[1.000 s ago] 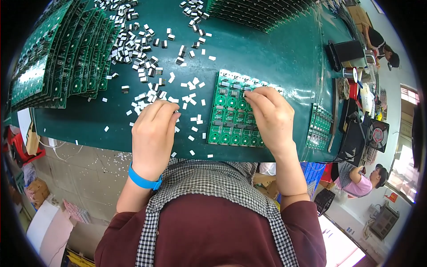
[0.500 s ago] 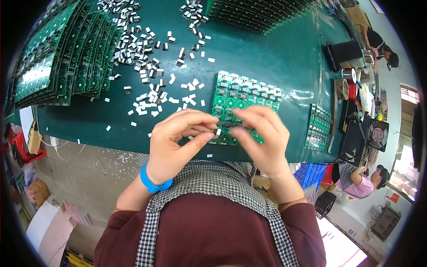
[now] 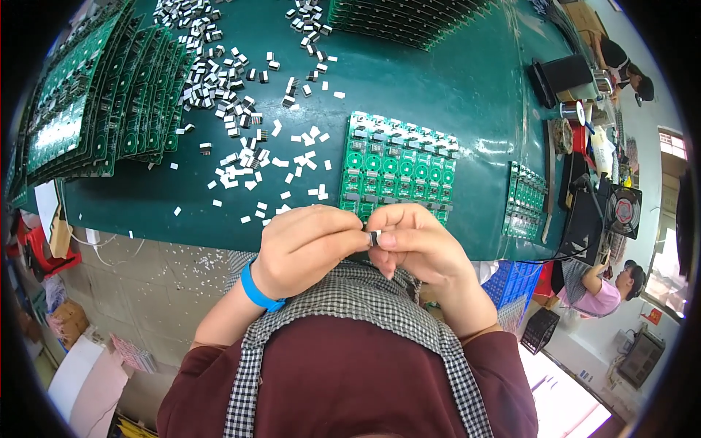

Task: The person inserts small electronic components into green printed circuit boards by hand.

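Head view: left hand (image 3: 310, 244) and right hand (image 3: 422, 247) pinch one small black-and-white component (image 3: 374, 238), both grips closed finely, likely because it's tiny. Green circuit board (image 3: 399, 172) lies flat on tabletop (image 3: 431, 84) just beyond, seemingly for easy reach; loose components (image 3: 208, 93) scattered left.

1. A glossy dark green tabletop (image 3: 478, 95) spans the upper part of the frame, its near edge running across the middle.
2. At upper left it bears a thick group of green circuit boards (image 3: 62, 109).
3. Just right of these lies a heap of small black-and-white components (image 3: 219, 91), some showing pins.
4. Loose white rectangles (image 3: 310, 157) are scattered near the heap.
5. At centre lies a flat green panel (image 3: 398, 171).
6. Top centre holds another board stack (image 3: 409, 22).
7. A smaller panel (image 3: 524, 201) lies at right.
8. Lower left, white bits (image 3: 193, 266) litter a greyish floor (image 3: 164, 314).
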Demonstrator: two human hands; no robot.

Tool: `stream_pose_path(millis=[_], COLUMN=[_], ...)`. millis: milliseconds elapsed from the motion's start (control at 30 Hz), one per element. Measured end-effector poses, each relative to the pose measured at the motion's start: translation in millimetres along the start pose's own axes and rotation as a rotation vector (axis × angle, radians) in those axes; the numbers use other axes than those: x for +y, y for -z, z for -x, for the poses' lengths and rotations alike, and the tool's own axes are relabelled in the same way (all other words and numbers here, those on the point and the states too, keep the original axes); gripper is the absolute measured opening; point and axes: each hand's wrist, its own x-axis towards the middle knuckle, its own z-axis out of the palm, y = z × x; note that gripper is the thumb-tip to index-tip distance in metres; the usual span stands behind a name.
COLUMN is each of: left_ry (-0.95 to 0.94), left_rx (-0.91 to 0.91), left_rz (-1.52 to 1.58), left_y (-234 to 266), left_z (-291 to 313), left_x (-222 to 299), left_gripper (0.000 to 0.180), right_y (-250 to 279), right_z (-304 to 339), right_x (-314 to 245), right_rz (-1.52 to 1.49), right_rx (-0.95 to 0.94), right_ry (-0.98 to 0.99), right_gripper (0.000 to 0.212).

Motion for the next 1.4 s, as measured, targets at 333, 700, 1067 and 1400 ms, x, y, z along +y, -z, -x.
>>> stream_pose_path(millis=[333,700,1067,1400], left_ry=[-0.15,0.119,0.195,0.04], left_rx=[-0.07,-0.092,-0.127,-0.003], left_rz=[-0.144,0.189,0.228,-0.076], left_y=[-5,-2,-7,-10], left_z=[8,6,8,8], left_x=[-8,-5,-3,-4], left_gripper=[0.023,0.017,0.023,0.02], right_y=[5,-12,-12,-6], right_z=[0,8,6,3], right_x=[7,7,-1,14], right_rz=[-0.214,1.189,1.391,1.465], right_rx=[-0.151,0.183,0.152,0.335], right_ry=[-0.176,0.939,0.909,1.169], right_gripper=[0.023,0.023,0.02,0.02])
